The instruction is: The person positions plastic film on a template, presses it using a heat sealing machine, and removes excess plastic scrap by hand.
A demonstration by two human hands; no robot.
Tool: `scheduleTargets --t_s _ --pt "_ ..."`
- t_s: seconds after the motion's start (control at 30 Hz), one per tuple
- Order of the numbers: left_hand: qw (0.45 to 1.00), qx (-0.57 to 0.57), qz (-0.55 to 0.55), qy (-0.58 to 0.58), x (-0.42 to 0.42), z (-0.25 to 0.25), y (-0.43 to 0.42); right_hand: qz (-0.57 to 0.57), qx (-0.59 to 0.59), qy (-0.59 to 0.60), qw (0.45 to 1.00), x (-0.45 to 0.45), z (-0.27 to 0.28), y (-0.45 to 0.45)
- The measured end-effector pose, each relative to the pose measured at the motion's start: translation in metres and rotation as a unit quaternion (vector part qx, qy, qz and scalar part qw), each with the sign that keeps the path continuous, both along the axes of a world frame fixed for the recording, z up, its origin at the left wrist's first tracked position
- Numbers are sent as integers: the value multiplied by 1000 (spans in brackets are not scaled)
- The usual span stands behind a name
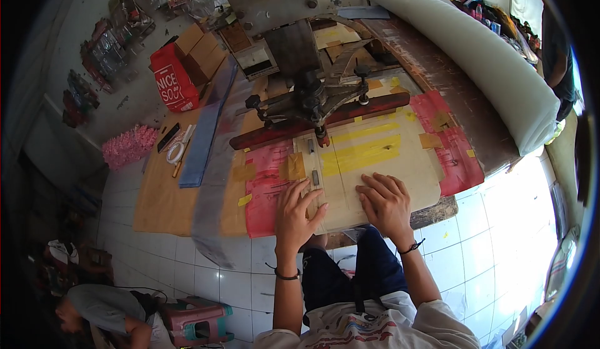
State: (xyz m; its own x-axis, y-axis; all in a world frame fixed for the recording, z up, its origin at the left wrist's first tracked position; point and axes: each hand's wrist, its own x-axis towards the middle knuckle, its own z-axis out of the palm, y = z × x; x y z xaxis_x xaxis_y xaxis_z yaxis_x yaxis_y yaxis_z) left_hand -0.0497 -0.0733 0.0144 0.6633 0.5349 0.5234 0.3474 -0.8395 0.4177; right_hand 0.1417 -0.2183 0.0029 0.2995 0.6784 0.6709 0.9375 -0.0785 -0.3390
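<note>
My left hand [299,211] lies on the left part of a beige board [350,189], fingers apart and thumb pointing right. On the board's right half rests my right hand [385,204], fingers stretched out flat. Two small dark metal pieces [315,177] sit on the board near my left fingertips. Yellow tape strips [365,154] run across its far part. Red sheets taped with brown and yellow pieces flank it: a left red sheet [265,189] and a right red sheet [459,155]. Just beyond my hands, a dark red machine bar [275,135] spans the board.
A black machine head [309,89] with clamp arms stands over the bar. Clear plastic film [215,193], a blue strip [203,152], a tape roll [175,153] and a red bag [172,80] lie left. A white foam roll [475,55] is right. Another person [112,311] sits lower left.
</note>
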Motion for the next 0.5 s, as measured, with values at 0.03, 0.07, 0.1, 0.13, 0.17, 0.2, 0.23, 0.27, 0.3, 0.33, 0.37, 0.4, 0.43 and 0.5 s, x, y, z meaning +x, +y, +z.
scheduleTargets --t_s 0.03,0.07,0.1,0.13,0.17,0.2,0.23,0.27,0.3,0.33,0.37,0.4,0.43,0.5 --pt "1000 1 -1 1 0 0 0 0 0 0 1000 0 1 0" --pt "1000 0 0 1 0 0 -1 0 0 1 1000 0 1 0" --pt "1000 1 0 2 0 0 -1 0 0 0 1000 0 0 0" --pt "1000 2 1 2 0 0 0 0 1 0 1000 0 -1 0" --pt "1000 2 1 4 0 0 0 0 3 0 1000 0 -1 0" --pt "1000 1 0 5 0 0 0 1 1 1 1000 0 -1 -1" --pt "1000 2 -1 6 0 0 0 1 0 2 1000 0 -1 -1" --pt "1000 3 -2 6 1 1 0 2 0 2 1000 1 0 -1" --pt "1000 3 -3 7 0 1 0 1 1 1 1000 1 -1 -1" --pt "1000 4 -4 8 0 1 0 0 2 1 1000 1 -1 -1" --pt "1000 4 -3 10 0 0 0 0 4 0 1000 1 -2 -1" --pt "1000 4 -1 11 0 -2 0 -1 4 1 1000 1 -3 -1" --pt "1000 3 1 11 0 -3 1 0 5 1 1000 1 -4 -1" --pt "1000 8 2 11 1 -4 2 1 5 0 1000 2 -4 -1"
